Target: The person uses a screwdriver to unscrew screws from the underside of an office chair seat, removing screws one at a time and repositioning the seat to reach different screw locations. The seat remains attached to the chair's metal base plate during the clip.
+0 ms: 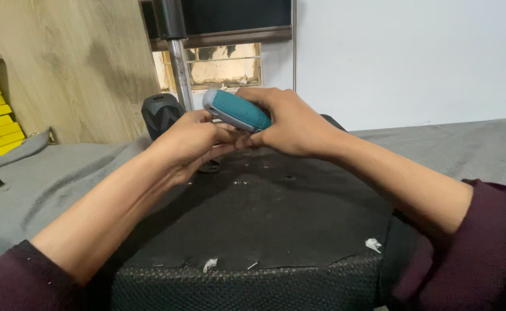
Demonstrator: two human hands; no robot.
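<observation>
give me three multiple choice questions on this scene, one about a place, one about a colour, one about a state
1. Where is the black ribbed speaker-like object?
A. on the black foam block
B. behind the left hand, beside the metal pole
C. on the yellow stack

2. What colour is the oval device with a grey rim?
A. red
B. yellow
C. teal

3. How is the teal device held?
A. lying free on the grey cloth
B. held above the block by both hands
C. hanging from the pole

Answers:
1 B: it stands on the grey cloth next to the metal pole, behind the left hand.
2 C: its body is teal inside a grey rim.
3 B: the right hand wraps over it and the left hand's fingers meet it from below, above the black foam block.
</observation>
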